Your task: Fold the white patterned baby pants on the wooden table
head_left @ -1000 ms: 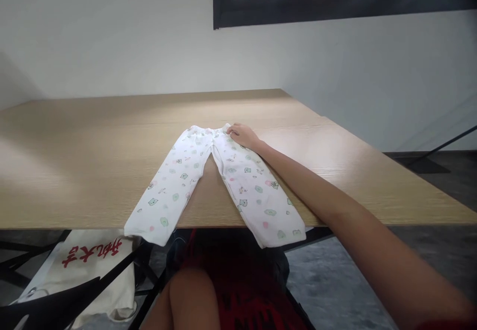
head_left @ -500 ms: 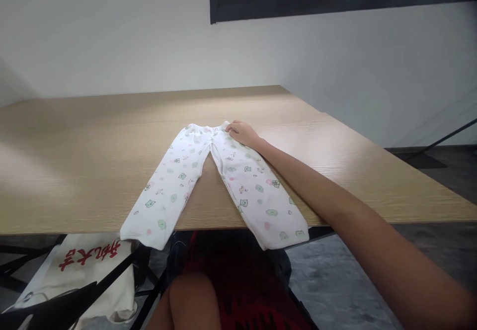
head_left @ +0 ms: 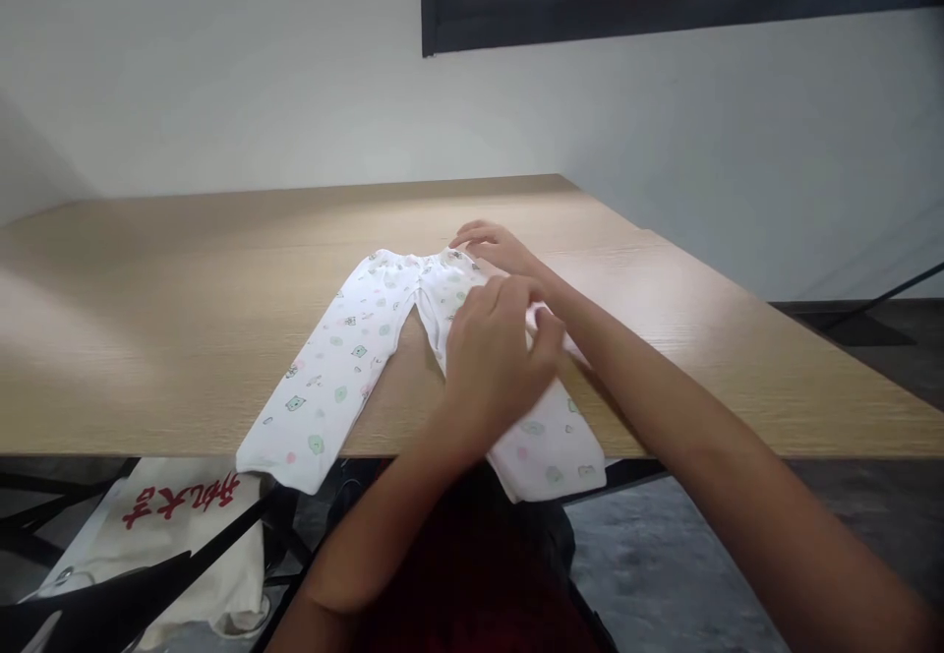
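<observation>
Small white trousers [head_left: 346,358] with a green and pink print lie flat on a wooden table [head_left: 147,319], legs spread toward me and the hems hanging over the near edge. My right hand [head_left: 496,246] rests at the right end of the waistband with its fingers stretched out flat. My left hand [head_left: 496,348] is over the middle of the right trouser leg, fingers curled and pinching the outer edge of the fabric.
A white cloth bag [head_left: 177,525] with red lettering sits on the floor under the table's left side, next to black table legs [head_left: 110,604]. A white wall and a dark window frame [head_left: 664,4] stand behind the table.
My left hand has come up from below the table and taken hold of the right trouser leg. My right hand has opened out and shifted slightly farther along the waistband.
</observation>
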Motion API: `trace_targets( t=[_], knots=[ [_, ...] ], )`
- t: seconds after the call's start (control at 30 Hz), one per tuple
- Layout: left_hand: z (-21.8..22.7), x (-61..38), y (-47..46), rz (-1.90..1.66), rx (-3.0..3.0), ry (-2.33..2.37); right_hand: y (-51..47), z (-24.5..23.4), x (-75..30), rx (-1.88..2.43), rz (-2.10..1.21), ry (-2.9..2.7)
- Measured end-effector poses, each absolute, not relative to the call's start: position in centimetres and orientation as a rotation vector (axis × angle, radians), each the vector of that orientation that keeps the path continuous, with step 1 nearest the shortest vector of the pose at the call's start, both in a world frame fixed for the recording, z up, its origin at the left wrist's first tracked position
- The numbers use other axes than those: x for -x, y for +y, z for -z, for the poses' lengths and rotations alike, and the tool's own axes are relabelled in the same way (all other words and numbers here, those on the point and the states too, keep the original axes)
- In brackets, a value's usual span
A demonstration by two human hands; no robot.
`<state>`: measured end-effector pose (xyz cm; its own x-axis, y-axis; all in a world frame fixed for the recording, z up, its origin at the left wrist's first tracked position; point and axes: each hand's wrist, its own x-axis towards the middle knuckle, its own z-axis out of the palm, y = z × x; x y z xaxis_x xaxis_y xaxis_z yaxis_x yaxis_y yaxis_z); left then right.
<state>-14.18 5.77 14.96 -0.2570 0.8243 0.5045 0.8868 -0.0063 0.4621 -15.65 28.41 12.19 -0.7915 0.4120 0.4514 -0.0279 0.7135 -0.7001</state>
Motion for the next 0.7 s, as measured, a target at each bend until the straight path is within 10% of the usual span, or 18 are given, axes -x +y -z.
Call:
trace_targets(
  t=[0.2, 0.43, 0.7],
  knots=[
    [-12.4, 14.7, 9.0, 0.400, 1.902, -2.636, 26.6, -12.9, 15.7, 0.285, -1.646, -2.773],
    [-10.9, 10.9, -0.2, 0.311, 2.207, -2.322, 25.2, -11.4, 16.6, 0.554, -0.751, -2.774],
    [-15.6, 19.9, -2.6, 0.552, 2.351, -2.212, 22.4, -11.7, 18.2, 0.354, -0.543, -2.736]
  ],
)
